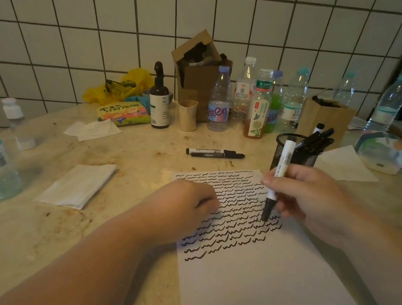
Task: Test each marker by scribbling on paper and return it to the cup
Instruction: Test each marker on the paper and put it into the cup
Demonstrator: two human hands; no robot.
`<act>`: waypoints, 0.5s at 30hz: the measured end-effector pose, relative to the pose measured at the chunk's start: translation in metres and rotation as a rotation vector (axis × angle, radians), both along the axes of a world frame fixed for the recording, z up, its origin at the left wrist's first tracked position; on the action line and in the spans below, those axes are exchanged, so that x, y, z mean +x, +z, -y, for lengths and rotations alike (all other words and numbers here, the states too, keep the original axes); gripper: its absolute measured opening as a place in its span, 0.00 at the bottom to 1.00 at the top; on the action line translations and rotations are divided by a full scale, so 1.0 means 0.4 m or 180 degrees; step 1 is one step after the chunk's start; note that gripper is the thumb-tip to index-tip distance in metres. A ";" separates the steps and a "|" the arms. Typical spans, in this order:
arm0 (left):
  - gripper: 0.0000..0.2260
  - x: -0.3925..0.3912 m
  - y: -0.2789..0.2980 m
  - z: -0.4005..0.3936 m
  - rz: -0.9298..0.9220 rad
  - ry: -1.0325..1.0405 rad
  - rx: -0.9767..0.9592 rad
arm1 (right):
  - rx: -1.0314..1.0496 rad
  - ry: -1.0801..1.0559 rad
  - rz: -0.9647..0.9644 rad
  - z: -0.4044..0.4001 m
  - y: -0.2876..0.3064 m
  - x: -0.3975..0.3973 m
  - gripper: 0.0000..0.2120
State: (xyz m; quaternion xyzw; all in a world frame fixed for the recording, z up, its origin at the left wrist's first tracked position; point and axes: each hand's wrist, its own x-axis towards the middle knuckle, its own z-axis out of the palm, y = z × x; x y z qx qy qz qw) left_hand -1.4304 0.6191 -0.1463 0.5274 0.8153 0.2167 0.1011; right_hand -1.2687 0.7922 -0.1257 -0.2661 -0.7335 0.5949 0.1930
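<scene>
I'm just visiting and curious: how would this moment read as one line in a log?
step: scribbling | right hand: holds white marker, tip on paper | left hand: steadies paper | mesh cup: holds markers | two markers: on counter

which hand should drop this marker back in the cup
Right. The right hand already grips the marker, and the cup stands just beyond it. The left hand rests on the paper, steadying it.

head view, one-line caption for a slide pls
Right hand scribbles with a white marker on paper; left hand steadies it.
</scene>
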 end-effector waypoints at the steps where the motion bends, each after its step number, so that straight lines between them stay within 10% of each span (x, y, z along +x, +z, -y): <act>1: 0.11 0.002 0.000 -0.001 0.0042 0.0000 0.0011 | -0.0182 0.0015 -0.0039 0.002 -0.012 0.010 0.05; 15: 0.12 0.042 0.011 -0.006 -0.0155 -0.0426 0.0306 | -0.0655 0.0686 -0.0663 0.047 -0.052 0.018 0.11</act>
